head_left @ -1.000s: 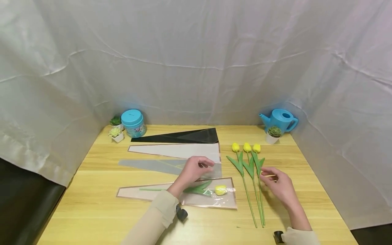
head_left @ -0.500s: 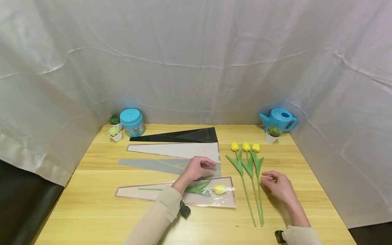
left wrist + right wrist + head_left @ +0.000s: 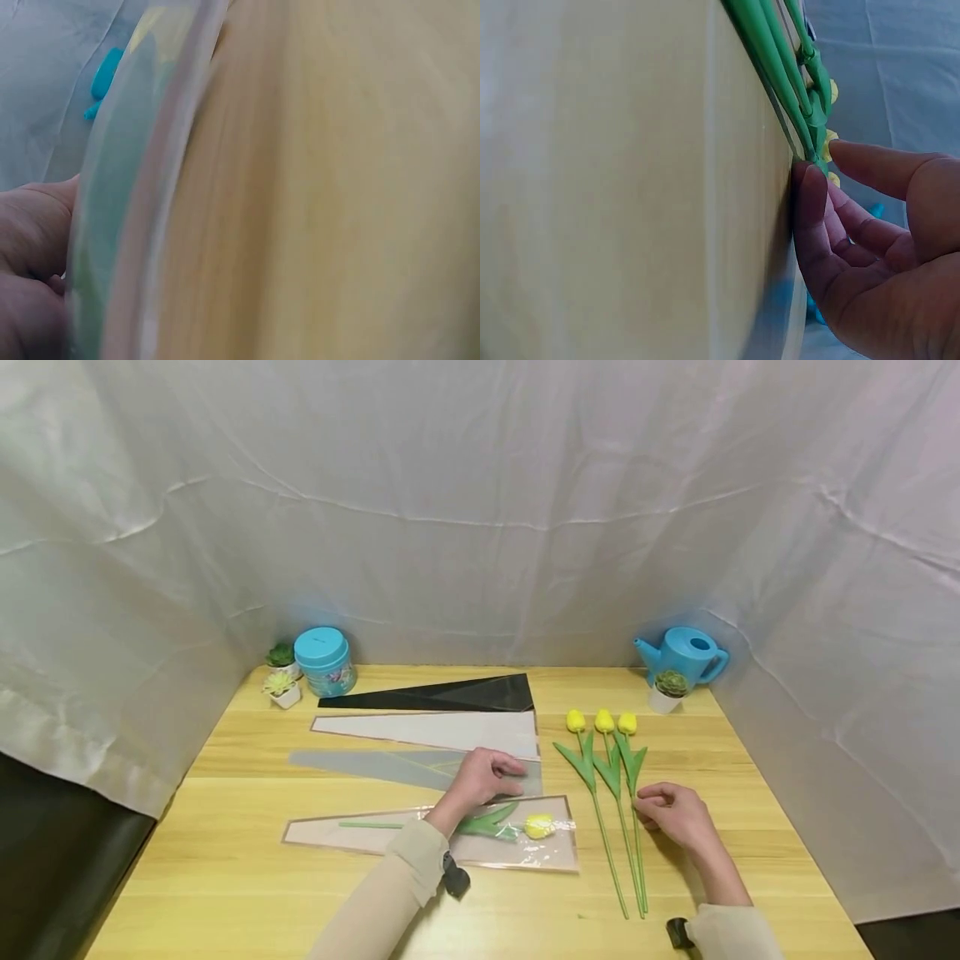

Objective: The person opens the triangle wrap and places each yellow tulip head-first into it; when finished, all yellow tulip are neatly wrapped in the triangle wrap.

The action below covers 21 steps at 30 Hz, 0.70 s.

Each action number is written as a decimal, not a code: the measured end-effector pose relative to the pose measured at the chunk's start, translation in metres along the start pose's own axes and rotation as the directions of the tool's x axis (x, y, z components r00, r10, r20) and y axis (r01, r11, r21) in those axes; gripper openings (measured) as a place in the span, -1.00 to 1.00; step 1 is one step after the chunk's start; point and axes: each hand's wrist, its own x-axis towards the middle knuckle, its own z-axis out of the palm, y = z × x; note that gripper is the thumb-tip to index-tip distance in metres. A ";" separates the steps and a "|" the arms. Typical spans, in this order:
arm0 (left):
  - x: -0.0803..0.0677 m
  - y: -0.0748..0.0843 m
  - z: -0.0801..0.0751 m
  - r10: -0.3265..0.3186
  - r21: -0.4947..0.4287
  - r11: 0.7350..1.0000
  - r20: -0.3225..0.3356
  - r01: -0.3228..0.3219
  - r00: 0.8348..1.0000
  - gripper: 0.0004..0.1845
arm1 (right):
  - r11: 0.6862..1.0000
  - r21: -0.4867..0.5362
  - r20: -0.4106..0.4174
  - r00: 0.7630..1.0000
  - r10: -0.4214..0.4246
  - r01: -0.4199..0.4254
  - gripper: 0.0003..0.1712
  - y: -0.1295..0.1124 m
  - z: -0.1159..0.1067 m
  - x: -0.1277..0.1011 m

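A person's two hands work over a pale wooden surface hung round with white sheeting. Nearest lies a clear sleeve already holding one yellow tulip, its bloom toward the wide mouth, which suggests the flower went in stem first. The left hand rests just beyond it on the wide end of a grey sleeve, fingers loosely bent and pressing the film down; whether they pinch its edge cannot be told, and the left wrist view is too blurred to settle it. The right hand sits by the stems of three loose tulips, laid side by side with blooms pointing away; its fingertips touch the rightmost stem, curled but not yet closed round it. Farther back lie a white sleeve and a black sleeve, fanned in a row within easy reach. At the far edge stand a blue tin, small potted succulents and a blue watering can.
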 end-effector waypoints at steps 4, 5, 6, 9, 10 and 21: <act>-0.002 0.000 0.003 -0.007 -0.007 1.000 -0.015 0.006 1.000 -0.72 | 1.000 0.009 0.006 1.000 0.015 -0.016 -0.60 -0.001 0.000 0.003; -0.002 0.000 0.003 -0.006 0.001 1.000 -0.017 0.006 1.000 -0.73 | 1.000 0.012 0.010 1.000 0.017 -0.017 -0.59 -0.001 0.000 0.004; -0.002 0.000 0.003 -0.003 0.006 1.000 -0.020 0.003 1.000 -0.74 | 1.000 0.019 0.012 1.000 0.022 -0.022 -0.59 -0.002 0.000 0.005; -0.003 -0.001 0.003 0.007 0.024 1.000 -0.020 -0.007 1.000 -0.79 | 0.999 0.029 0.016 0.999 0.034 -0.035 -0.60 -0.003 0.002 0.006; -0.003 -0.001 0.003 0.007 0.031 0.999 -0.019 -0.006 1.000 -0.81 | 0.999 0.031 0.017 0.999 0.040 -0.041 -0.61 -0.004 0.002 0.007; -0.002 -0.004 0.002 0.035 0.019 0.999 -0.027 -0.034 0.999 -0.91 | 0.997 0.021 0.014 0.997 0.073 -0.074 -0.68 -0.002 0.002 0.010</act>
